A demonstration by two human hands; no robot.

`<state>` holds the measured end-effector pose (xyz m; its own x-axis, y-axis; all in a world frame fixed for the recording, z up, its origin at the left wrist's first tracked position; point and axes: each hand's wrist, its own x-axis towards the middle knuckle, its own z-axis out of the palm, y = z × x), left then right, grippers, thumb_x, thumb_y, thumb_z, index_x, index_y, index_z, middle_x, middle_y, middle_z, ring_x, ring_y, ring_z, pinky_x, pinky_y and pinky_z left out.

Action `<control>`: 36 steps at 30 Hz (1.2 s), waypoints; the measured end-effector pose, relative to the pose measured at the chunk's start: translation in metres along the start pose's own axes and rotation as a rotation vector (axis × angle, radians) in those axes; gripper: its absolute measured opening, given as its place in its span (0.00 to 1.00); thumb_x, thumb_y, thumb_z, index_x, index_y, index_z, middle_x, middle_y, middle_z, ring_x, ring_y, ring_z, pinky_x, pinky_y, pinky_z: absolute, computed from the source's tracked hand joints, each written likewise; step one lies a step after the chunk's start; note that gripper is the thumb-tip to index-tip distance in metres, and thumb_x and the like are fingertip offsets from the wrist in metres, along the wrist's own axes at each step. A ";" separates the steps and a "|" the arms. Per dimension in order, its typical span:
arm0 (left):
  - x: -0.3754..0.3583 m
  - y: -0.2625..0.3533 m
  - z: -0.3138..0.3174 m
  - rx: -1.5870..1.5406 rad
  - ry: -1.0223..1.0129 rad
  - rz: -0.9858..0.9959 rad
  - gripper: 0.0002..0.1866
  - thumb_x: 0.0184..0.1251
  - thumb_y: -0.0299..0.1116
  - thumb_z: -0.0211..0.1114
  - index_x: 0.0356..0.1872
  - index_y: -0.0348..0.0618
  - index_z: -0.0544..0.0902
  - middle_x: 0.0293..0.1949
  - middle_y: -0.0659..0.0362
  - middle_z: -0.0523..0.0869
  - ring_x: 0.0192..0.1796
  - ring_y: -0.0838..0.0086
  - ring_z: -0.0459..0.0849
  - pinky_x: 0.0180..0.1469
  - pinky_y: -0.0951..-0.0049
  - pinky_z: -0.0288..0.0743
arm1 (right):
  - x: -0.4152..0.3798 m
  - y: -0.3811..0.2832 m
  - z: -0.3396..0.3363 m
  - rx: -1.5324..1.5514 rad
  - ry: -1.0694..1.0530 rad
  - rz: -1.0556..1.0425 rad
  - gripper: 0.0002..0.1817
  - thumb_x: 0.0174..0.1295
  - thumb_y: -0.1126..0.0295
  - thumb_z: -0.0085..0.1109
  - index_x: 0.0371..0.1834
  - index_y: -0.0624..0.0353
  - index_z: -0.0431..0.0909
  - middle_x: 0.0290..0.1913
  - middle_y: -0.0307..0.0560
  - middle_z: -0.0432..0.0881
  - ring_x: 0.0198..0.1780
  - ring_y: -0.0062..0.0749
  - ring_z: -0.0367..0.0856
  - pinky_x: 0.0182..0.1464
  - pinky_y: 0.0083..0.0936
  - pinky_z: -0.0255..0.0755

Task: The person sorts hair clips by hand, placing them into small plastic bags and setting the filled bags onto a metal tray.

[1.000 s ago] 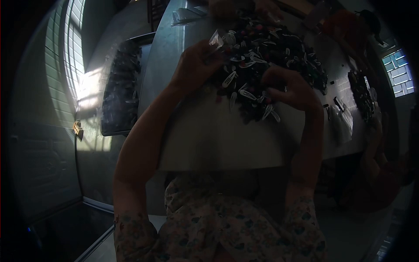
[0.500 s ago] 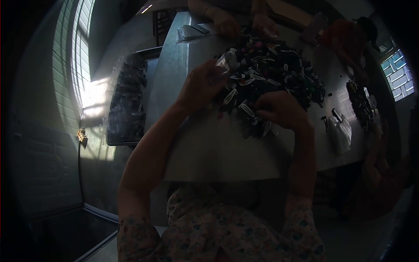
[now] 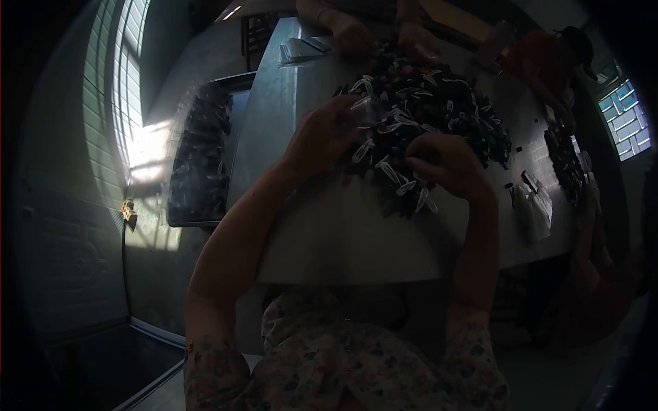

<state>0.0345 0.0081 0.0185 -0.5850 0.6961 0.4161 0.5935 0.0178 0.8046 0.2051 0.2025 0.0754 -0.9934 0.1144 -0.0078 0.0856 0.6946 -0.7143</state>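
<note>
A heap of small dark pieces [image 3: 473,120] with white loops that look like hair clips or hair ties covers the far part of the table. At its left side my left hand [image 3: 319,137] is closed on a small clear plastic bag [image 3: 364,113], which catches the light. My right hand [image 3: 449,163] is over the near right part of the heap, its fingers curled together. Whatever lies between those fingertips is too dark to make out. Just below that hand are white loops [image 3: 389,172] on dark pieces.
The grey table [image 3: 343,246] has clear bags [image 3: 301,49] at its far left corner and a white bag [image 3: 534,209] on the right. A tray of dark pieces [image 3: 200,157] stands to the left. Other people's hands [image 3: 353,38] work across the table; a smaller heap [image 3: 565,164] lies right.
The bag in my left hand has shifted slightly right and down, its shape now more spread. My right hand has risen a little from the near part of the heap.
</note>
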 end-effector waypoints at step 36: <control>0.012 -0.019 -0.013 -0.160 0.178 0.009 0.22 0.65 0.25 0.70 0.59 0.35 0.77 0.38 0.61 0.88 0.42 0.80 0.86 0.44 0.79 0.80 | 0.022 -0.003 0.063 -0.449 0.418 -0.393 0.22 0.66 0.59 0.61 0.63 0.49 0.76 0.63 0.47 0.76 0.64 0.43 0.73 0.67 0.42 0.62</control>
<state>0.0088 0.0068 0.0135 -0.6766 0.5584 0.4800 0.5120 -0.1118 0.8517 0.1781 0.1582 0.0336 -0.8529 -0.0038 0.5221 -0.1588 0.9545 -0.2524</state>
